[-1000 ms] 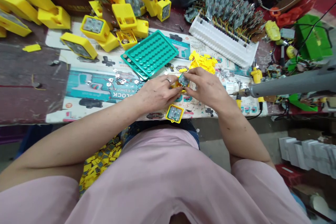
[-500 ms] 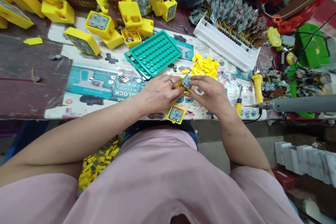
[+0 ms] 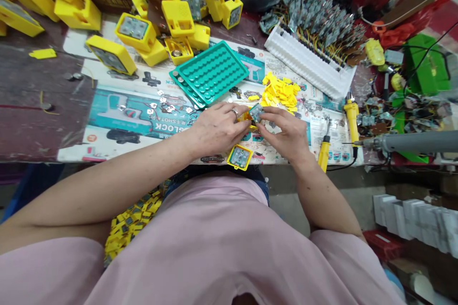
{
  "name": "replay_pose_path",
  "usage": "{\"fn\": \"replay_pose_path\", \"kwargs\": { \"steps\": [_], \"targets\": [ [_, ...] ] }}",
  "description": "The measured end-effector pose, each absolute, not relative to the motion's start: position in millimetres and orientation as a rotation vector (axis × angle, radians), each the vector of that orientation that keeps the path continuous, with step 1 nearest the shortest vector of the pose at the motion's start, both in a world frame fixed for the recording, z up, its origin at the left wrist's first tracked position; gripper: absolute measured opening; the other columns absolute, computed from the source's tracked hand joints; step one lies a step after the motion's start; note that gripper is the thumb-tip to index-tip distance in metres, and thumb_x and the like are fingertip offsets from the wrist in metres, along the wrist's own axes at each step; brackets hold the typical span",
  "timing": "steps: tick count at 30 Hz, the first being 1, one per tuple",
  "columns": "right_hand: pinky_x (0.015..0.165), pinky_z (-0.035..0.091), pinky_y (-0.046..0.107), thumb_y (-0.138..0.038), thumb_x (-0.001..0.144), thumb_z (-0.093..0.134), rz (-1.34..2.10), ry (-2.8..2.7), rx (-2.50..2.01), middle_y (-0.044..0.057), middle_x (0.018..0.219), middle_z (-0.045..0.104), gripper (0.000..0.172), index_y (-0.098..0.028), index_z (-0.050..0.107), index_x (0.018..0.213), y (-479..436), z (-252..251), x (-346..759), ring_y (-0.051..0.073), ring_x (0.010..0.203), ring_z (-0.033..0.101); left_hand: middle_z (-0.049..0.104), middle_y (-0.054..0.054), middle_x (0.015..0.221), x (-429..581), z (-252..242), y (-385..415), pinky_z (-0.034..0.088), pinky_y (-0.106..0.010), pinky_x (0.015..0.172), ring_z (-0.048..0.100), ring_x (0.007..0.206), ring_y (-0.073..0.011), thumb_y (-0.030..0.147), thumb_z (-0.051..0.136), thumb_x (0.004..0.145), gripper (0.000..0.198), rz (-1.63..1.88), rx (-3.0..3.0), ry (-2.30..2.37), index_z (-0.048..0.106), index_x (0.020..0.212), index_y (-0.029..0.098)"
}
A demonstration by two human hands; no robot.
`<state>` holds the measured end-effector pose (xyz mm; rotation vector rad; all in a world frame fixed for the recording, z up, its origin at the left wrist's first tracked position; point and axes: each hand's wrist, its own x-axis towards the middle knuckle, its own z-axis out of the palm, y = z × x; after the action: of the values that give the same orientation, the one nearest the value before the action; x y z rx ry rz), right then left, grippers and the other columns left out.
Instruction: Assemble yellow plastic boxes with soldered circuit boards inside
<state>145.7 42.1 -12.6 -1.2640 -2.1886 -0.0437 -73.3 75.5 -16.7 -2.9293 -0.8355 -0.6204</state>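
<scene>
My left hand (image 3: 223, 126) is closed on a small yellow plastic housing (image 3: 244, 117), mostly hidden behind its fingers. In my right hand (image 3: 284, 131), thumb and fingers pinch a small grey-green circuit board (image 3: 256, 112), tilted over the right side of the housing. Just below my left fingers, a yellow-framed square unit with a grey keypad-like face (image 3: 239, 157) lies at the table's front edge. Behind my right hand is a pile of small yellow plastic pieces (image 3: 281, 90).
Stacked green trays (image 3: 211, 74) lie beyond my left hand. A white foam rack (image 3: 309, 64) with wired boards stands back right. Yellow-handled tools (image 3: 324, 150) and a grey electric screwdriver-like rod (image 3: 411, 142) are at right. Large yellow housings (image 3: 136, 28) crowd the back left.
The circuit board in my right hand has shifted slightly to the right and tilted a little. My left hand stays almost still on the housing.
</scene>
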Motion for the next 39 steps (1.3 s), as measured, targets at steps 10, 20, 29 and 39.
{"fn": "replay_pose_path", "kwargs": {
  "steps": [10,20,29,39],
  "targets": [
    [0.083,0.061,0.032,-0.023,0.092,0.064,-0.095,-2.466,-1.037,0.011,0.110,0.075,0.009,-0.021,0.071,0.097,53,-5,161,0.018,0.099,0.072,0.068,-0.011,0.126,-77,-21,78,0.054,-0.041,0.091,0.068,0.105,-0.0241,0.033,0.050,0.099,0.028,-0.685,-3.021,-0.873,0.074,0.105,0.022],
    [0.085,0.060,0.032,-0.021,0.091,0.066,-0.113,-2.528,-0.947,0.012,0.115,0.074,0.010,-0.021,0.068,0.100,51,-1,162,0.020,0.104,0.071,0.065,-0.018,0.120,-68,-25,81,0.053,-0.042,0.095,0.064,0.112,-0.0290,0.027,0.058,0.086,0.024,-0.882,-3.199,-1.275,0.060,0.103,0.011],
    [0.086,0.060,0.035,-0.026,0.093,0.063,-0.052,-2.685,-0.917,0.008,0.113,0.075,0.011,-0.022,0.072,0.098,57,12,163,0.021,0.104,0.070,0.070,-0.014,0.117,-64,-16,80,0.053,-0.041,0.093,0.067,0.109,-0.0292,0.026,0.062,0.085,0.057,-0.658,-3.238,-1.553,0.041,0.136,0.012],
    [0.083,0.056,0.035,-0.029,0.095,0.059,0.073,-2.833,-0.956,0.004,0.116,0.075,0.016,-0.023,0.074,0.099,70,27,160,0.019,0.097,0.067,0.071,-0.012,0.117,-65,-20,81,0.051,-0.041,0.094,0.067,0.108,-0.0291,0.029,0.060,0.087,0.049,-0.677,-3.150,-1.384,0.052,0.133,0.014]
  ]
}}
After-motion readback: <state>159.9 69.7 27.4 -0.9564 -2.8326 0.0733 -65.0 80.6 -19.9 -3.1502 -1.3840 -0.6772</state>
